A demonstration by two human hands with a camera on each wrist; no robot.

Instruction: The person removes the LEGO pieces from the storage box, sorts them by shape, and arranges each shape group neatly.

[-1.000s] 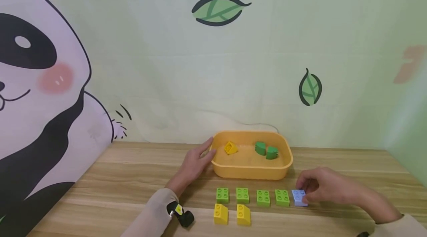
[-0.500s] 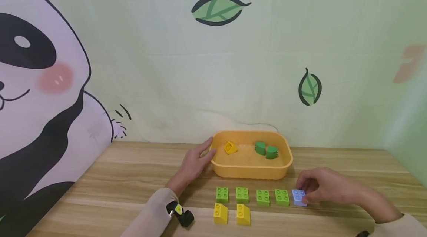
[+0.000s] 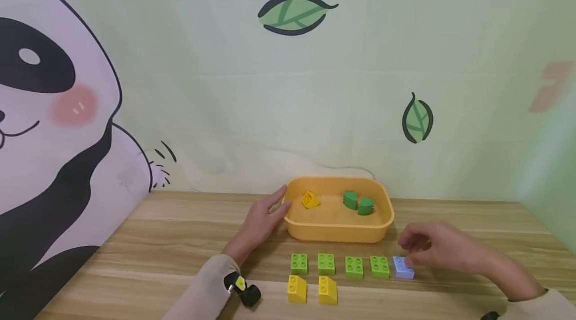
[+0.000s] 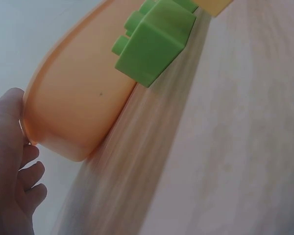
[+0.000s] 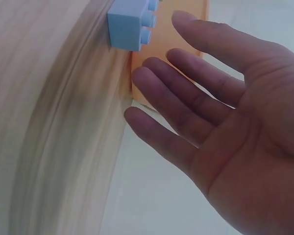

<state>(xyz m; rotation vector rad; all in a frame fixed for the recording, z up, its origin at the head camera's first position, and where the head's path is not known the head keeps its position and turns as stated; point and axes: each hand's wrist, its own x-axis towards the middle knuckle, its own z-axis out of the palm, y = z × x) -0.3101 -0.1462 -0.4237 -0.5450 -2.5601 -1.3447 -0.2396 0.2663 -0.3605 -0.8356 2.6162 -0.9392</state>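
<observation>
In the head view, my left hand [image 3: 263,217] rests against the left end of an orange plastic bin [image 3: 337,234], its thumb at the rim. The left wrist view shows the other fingers [image 4: 32,176] behind that end. My right hand [image 3: 450,247] hovers beside a light blue building brick [image 3: 404,268], which stands studs up on the table. In the right wrist view its fingers are spread and apart from the blue brick [image 5: 127,27]. Left of this brick runs a row of several green bricks [image 3: 354,267]. Two yellow slope bricks [image 3: 297,289] lie in front.
Inside the bin are a yellow slope piece [image 3: 310,200] and two dark green pieces [image 3: 351,200]. The wooden table [image 3: 180,240] ends at a pale green cloth backdrop [image 3: 225,110] printed with a panda and leaves.
My right fingers have let go of the light blue brick and risen slightly off it; the brick stays at the row's right end. My left hand has not moved.
</observation>
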